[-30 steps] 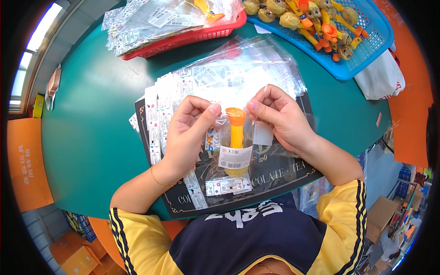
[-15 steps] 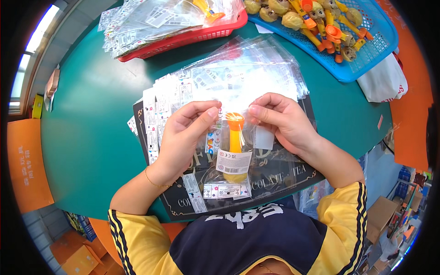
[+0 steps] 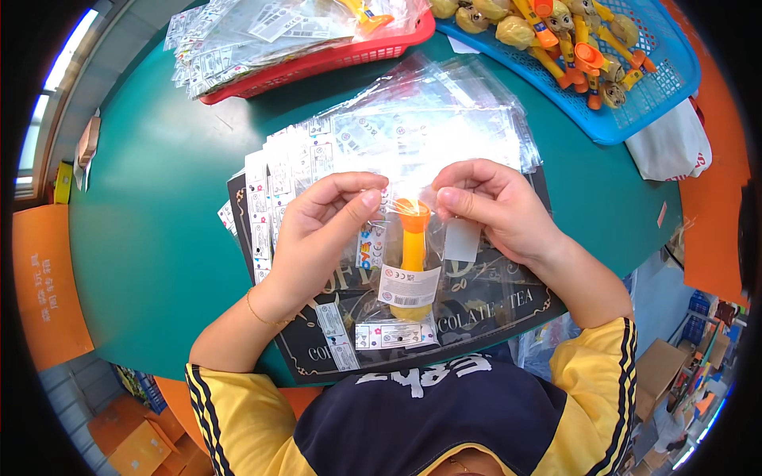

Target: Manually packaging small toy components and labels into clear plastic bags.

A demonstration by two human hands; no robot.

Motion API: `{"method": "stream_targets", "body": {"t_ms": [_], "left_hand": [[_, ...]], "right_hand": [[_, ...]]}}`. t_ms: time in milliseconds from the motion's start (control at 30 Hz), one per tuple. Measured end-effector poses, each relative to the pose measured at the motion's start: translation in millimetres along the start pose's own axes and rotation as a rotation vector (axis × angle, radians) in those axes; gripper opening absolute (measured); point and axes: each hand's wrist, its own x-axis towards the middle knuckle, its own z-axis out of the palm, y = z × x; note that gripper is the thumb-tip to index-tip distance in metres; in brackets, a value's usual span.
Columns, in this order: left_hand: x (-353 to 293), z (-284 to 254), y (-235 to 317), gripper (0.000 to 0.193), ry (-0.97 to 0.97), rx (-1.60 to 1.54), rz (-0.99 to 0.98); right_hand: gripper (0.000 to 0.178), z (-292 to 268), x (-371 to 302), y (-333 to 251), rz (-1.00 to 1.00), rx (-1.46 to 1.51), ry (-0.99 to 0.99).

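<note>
A yellow toy with an orange cup-shaped end (image 3: 413, 250) lies inside a clear plastic bag (image 3: 395, 334), its round yellow end toward me. A white label wraps around the toy's middle. At the left of the bag's top edge, my left hand (image 3: 329, 222) pinches the film between thumb and forefinger. My right hand (image 3: 496, 208) pinches the same edge on the right, beside the orange end. Glare hides the exact line of the film between them. Under and beyond my hands is a spread stack of flat clear bags (image 3: 317, 151) with printed strips.
A black placemat (image 3: 492, 317) with lettering lies beneath the bags on the green table (image 3: 159, 238). At the far left stands a red basket (image 3: 317, 65) heaped with packed bags. A blue basket (image 3: 587, 123) of similar doll-headed toys stands far right, beside a white bag (image 3: 671, 147).
The bagged toy has tilted slightly and its orange end has shifted a little right. Both hands keep their pinch. The whole view has shifted slightly.
</note>
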Motion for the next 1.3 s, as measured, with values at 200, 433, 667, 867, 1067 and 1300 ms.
{"method": "stream_targets", "body": {"t_ms": [200,433,667,867,1067,1300], "left_hand": [[4.1,-13.5,-7.7,0.016,-0.097,-0.066,0.047],[9.7,-18.1,-8.1,0.007,-0.248,-0.092,0.182],[13.2,-17.9,-2.3,0.007,-0.293,0.003,0.194],[16.6,-23.8,-1.7,0.009,-0.394,0.123,0.223],[16.6,-21.0,-0.4,0.010,-0.380,0.096,0.171],[17.5,-25.9,-1.3,0.009,-0.361,0.032,0.070]], "right_hand": [[0.018,-2.1,-0.6,-7.0,-0.037,-0.036,-0.019],[0.015,-15.3,4.9,-17.5,-0.224,-0.332,-0.235],[0.018,-23.6,4.9,-20.4,-0.341,-0.437,-0.268],[0.016,-22.5,3.8,-27.4,-0.405,-0.624,-0.325],[0.016,-22.9,2.6,-29.4,-0.427,-0.738,-0.332],[0.018,-23.6,4.8,-29.4,-0.411,-0.732,-0.352]]}}
